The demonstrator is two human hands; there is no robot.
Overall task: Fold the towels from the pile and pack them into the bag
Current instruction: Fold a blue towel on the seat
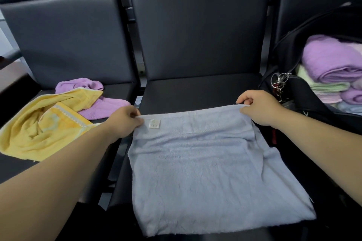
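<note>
A light blue towel lies spread on the middle black seat, with a small white label near its far left corner. My left hand pinches that far left corner. My right hand pinches the far right corner. On the left seat a crumpled yellow towel lies in a pile over a purple towel. At the right stands an open black bag holding folded purple, green and pale towels.
Black padded seat backs rise behind the three seats. A bunch of metal key rings hangs at the bag's near edge. A gap with a metal frame separates the left seat from the middle one.
</note>
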